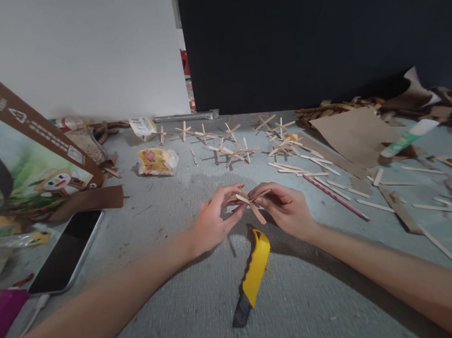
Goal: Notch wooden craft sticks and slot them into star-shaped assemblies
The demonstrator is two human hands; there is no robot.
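Observation:
Between my two hands is a star of crossed popsicle sticks (258, 214), held just above the grey table. My left hand (218, 213) pinches one side of it with thumb and fingers. On the other side, my right hand (284, 206) grips a stick end the same way. Just below my hands lies a yellow utility knife (257, 269), its dark end pointing toward me. Farther back stand several finished-looking stick stars (232, 153). Loose popsicle sticks (293, 169) are scattered to the right, beside a red pencil (337, 198).
A phone (66, 252) with a cable lies at left, before a printed paper bag (49, 164). A yellow snack packet (156, 162) sits behind my left hand. At right are a glue stick (410, 137), brown cardboard (357, 135) and scraps. A black panel (317, 41) rises behind.

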